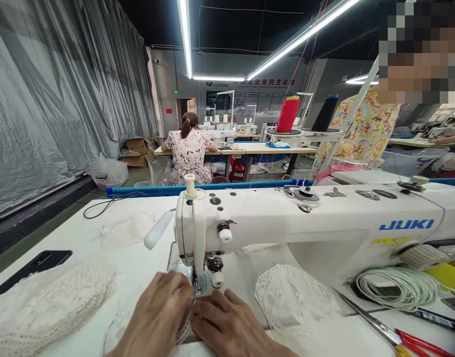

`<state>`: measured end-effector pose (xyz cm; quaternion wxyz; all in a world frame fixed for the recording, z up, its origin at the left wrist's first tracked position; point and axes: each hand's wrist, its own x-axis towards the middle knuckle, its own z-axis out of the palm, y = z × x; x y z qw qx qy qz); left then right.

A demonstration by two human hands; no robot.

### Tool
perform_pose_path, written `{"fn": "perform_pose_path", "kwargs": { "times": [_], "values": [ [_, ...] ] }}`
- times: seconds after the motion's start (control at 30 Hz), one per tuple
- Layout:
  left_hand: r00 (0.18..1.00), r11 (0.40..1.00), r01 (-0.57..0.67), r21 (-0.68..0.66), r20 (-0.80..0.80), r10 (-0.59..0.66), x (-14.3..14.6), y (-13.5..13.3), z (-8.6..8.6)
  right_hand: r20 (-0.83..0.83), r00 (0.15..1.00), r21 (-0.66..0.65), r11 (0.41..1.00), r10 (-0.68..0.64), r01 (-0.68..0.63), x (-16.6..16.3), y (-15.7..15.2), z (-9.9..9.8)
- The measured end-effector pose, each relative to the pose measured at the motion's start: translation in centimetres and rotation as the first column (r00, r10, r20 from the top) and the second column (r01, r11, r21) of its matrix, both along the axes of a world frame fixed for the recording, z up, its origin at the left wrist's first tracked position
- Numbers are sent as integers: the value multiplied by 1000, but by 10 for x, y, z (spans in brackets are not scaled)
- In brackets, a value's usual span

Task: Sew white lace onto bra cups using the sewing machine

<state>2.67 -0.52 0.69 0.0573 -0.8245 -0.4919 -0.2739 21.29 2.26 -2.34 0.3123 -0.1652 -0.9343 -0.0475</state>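
Observation:
White openwork lace [183, 333] lies under both my hands at the front of a white JUKI sewing machine [324, 223]. My left hand [158, 310] is closed on the lace just left of the needle area [196, 280], its fingers curled down and partly hidden. To the right, my right hand [229, 320] presses the lace with bent fingers, close against the left fingertips. Another white lace piece [292, 292] rests on the machine bed beside the right hand. A heap of white lace [52, 307] sits at the left.
A dark phone [34, 265] lies behind the left heap. Scissors [372, 320], a coiled pale cord [398, 287] and red-handled snips [424, 344] are at the right. Red thread [288, 115] and black thread [325, 114] cones stand behind. Two people are nearby, one seated [192, 148].

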Motion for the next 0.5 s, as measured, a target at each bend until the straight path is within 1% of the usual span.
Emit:
{"fn": "perform_pose_path", "kwargs": {
  "times": [0.03,0.1,0.2,0.27,0.37,0.43,0.5],
  "values": [
    [999,1000,21,9,-36,-21,2,-7,-5,14,1000,-25,1000,9,-8,3,0,2],
    [997,999,50,19,-57,-49,2,-15,-14,47,998,-87,996,31,-27,9,0,6],
    [998,996,39,79,-52,-35,-3,-12,-25,103,994,-152,988,36,-20,17,0,13],
    [999,995,22,101,-27,-20,-6,-7,-31,135,991,-146,989,13,7,19,0,14],
    [1000,993,-13,117,28,10,-5,-4,-36,151,989,-105,994,-12,28,16,0,11],
    [999,991,-47,129,34,43,-3,-4,-35,126,992,-74,997,-11,20,15,1,8],
    [998,987,-53,154,-7,55,-1,-4,-32,99,995,-51,999,-4,9,14,2,6]
  ]
}}
